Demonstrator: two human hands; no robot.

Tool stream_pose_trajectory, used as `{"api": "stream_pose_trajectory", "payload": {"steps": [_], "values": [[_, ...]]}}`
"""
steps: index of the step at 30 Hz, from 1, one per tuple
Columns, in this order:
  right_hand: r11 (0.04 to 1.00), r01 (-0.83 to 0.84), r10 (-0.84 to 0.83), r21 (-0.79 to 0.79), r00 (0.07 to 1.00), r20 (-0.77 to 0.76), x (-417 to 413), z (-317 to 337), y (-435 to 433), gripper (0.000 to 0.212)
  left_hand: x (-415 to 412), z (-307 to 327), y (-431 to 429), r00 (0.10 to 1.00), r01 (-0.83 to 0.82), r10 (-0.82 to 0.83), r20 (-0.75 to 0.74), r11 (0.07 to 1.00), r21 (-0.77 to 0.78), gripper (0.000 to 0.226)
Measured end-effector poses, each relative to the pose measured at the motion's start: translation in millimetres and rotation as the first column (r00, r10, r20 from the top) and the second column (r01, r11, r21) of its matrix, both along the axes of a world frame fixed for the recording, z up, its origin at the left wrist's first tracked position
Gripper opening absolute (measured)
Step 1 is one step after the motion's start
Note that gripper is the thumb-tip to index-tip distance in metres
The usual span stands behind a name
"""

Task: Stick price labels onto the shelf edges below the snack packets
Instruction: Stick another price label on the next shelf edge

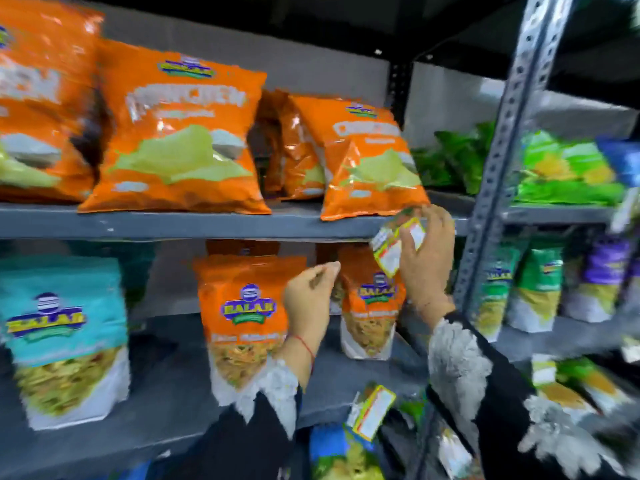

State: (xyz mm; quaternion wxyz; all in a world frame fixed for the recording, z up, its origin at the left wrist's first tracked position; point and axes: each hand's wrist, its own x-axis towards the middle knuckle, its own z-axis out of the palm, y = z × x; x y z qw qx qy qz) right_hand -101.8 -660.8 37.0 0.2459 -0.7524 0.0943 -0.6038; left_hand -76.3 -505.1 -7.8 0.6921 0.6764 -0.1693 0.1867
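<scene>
My right hand [427, 261] holds a small bunch of white price labels with yellow and red borders [394, 245], raised against the front edge of the upper grey shelf [194, 225], just below the rightmost orange snack packet [367, 157]. My left hand [310, 301] hovers lower, fingers pinched together with nothing visible in them, in front of the orange pouches [242, 317] on the middle shelf. Another label [374, 412] hangs at the edge of the middle shelf, below my hands. The view is blurred.
Big orange packets [173, 133] fill the upper shelf, a teal pouch [65, 337] stands at the left of the middle shelf. A perforated grey upright [502, 147] separates a right-hand bay with green [568, 171] and purple packets [606, 261].
</scene>
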Motion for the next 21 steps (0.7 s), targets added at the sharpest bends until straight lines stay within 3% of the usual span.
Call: {"api": "stream_pose_trajectory", "payload": {"steps": [2,4,8,11,14,21], "values": [[0.995,-0.093,0.098,0.045,0.987,-0.13,4,21,-27,0.029,-4,19,-40,0.992,0.095,-0.095,-0.086,0.995,0.002,0.033],[0.99,-0.13,0.139,0.056,0.967,-0.213,9,31,-37,0.022,-3,28,-66,0.994,0.045,-0.039,-0.103,0.998,0.054,0.034],[0.969,-0.196,0.213,0.149,0.972,-0.103,9,33,-37,0.01,-7,38,-80,0.984,-0.165,0.169,-0.05,0.983,0.078,0.024],[0.965,-0.195,0.197,0.174,0.98,0.008,5,17,-39,0.01,-9,38,-72,0.957,-0.254,0.236,0.171,0.963,0.089,0.019],[0.937,-0.216,0.195,0.276,0.976,0.102,3,3,-37,0.017,-5,44,-61,0.921,-0.306,0.267,0.285,0.946,0.103,0.019],[0.886,-0.254,0.233,0.387,0.967,0.102,17,8,-30,0.025,11,54,-57,0.919,-0.327,0.258,0.298,0.92,0.214,0.021]]}}
